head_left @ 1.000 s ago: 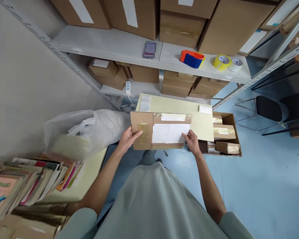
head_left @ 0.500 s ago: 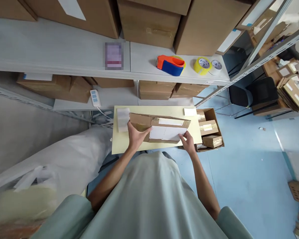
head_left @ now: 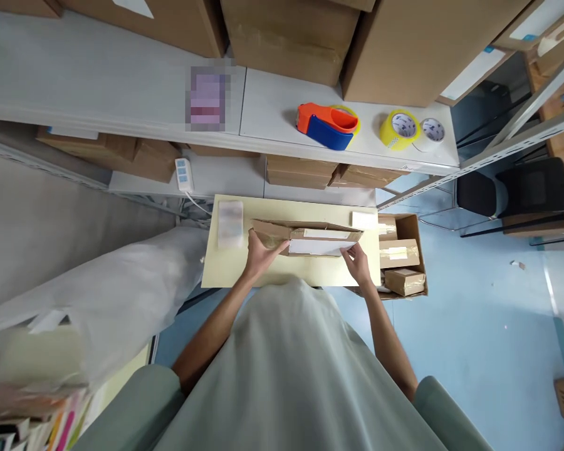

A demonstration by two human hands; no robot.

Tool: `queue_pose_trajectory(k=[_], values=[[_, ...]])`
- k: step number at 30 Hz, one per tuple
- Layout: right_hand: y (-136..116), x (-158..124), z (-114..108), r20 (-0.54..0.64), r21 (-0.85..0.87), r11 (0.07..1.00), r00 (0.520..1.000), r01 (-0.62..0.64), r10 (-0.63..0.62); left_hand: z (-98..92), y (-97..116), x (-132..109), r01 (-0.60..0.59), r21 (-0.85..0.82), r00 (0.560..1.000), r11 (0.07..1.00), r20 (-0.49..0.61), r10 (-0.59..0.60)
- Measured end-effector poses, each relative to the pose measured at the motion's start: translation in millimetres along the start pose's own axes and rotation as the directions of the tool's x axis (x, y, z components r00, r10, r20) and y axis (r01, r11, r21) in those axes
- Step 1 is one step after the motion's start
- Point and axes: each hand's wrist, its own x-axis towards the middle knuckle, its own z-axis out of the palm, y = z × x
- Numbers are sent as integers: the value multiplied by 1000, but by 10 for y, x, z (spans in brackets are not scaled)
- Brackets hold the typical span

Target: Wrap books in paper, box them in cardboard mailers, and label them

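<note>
A flat brown cardboard parcel [head_left: 310,237] with white labels lies low over the pale yellow table [head_left: 244,272]. My left hand [head_left: 259,255] grips its left end, thumb on top. At the parcel's right near corner, my right hand [head_left: 356,264] pinches the edge. The parcel is tilted so I see it nearly edge-on. A small clear-wrapped packet [head_left: 230,223] lies on the table to the left of the parcel, and a white slip [head_left: 364,219] lies at the table's far right corner.
A grey shelf [head_left: 122,119] above holds an orange-and-blue tape dispenser [head_left: 326,124], a yellow tape roll [head_left: 399,129], a white roll [head_left: 431,131] and large cartons. An open box of small parcels [head_left: 402,258] stands right of the table. A white bag [head_left: 98,300] bulges at left.
Both hands have carried the parcel forward and lowered it toward the table, tipping it flatter. My view has swung from the left-hand book stacks toward the shelf.
</note>
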Motion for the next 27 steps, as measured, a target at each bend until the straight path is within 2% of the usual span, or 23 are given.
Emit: queue_pose_trajectory(k=[3, 6, 11, 15, 19, 22, 27], values=[[164, 145, -68, 22, -12, 1000, 999, -25, 25, 93, -75, -39, 15, 29, 1000, 999, 18, -15], [266, 218, -102, 78, 0, 1000, 996, -31, 31, 190, -98, -112, 46, -28, 992, 999, 117, -43], [351, 149, -154, 205, 20, 1000, 979, -8, 4, 329, -88, -218, 111, -73, 979, 991, 177, -97], [410, 48, -199, 270, 67, 998, 963, 1, -19, 391, -91, -250, 148, -85, 980, 985, 148, -134], [400, 34, -219, 228, 186, 976, 971, -111, 67, 386, -64, -228, 139, -27, 980, 990, 145, -134], [336, 77, -218, 173, 199, 963, 973, -184, 150, 337, -19, -159, 129, -3, 984, 992, 123, -128], [207, 147, -135, 142, 233, 956, 979, -177, 147, 206, 6, 21, 99, -7, 985, 995, 140, -97]])
